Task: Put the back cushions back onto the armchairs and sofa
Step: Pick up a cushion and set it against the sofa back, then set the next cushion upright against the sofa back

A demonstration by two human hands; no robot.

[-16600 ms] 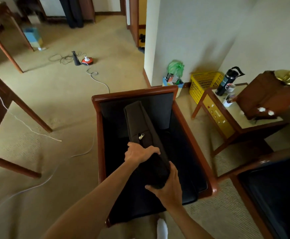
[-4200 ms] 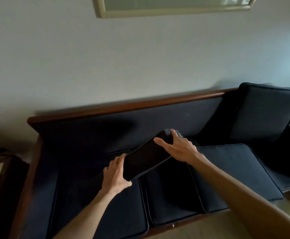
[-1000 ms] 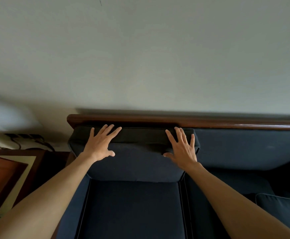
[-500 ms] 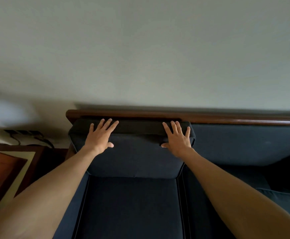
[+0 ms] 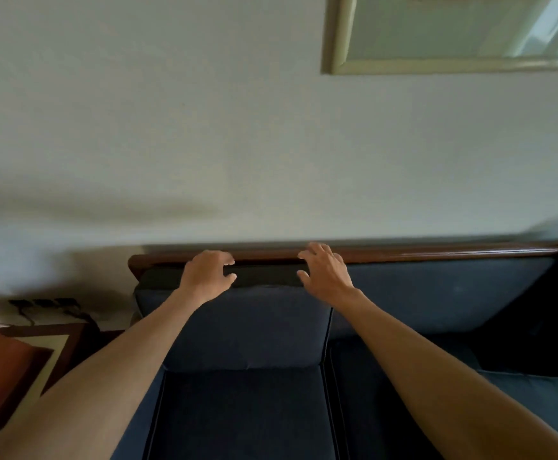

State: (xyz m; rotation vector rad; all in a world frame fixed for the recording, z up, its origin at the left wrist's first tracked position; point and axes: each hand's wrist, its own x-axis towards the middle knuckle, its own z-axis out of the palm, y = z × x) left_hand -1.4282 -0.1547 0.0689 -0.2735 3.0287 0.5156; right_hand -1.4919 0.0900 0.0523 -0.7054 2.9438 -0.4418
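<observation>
Against the pale wall stood our sofa [image 5: 437, 293]. One back cushion [image 5: 247, 327] sat upright at its left end; our left hand [image 5: 206, 277] and right hand [image 5: 325, 272] seemingly hovered loose-fingered at its top. The middle back looked bare.

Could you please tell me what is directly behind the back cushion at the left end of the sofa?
The back cushion stands against the sofa's padded backrest, under the wooden top rail. Both hands hover at its top edge. The backrest directly behind it is covered.
</observation>
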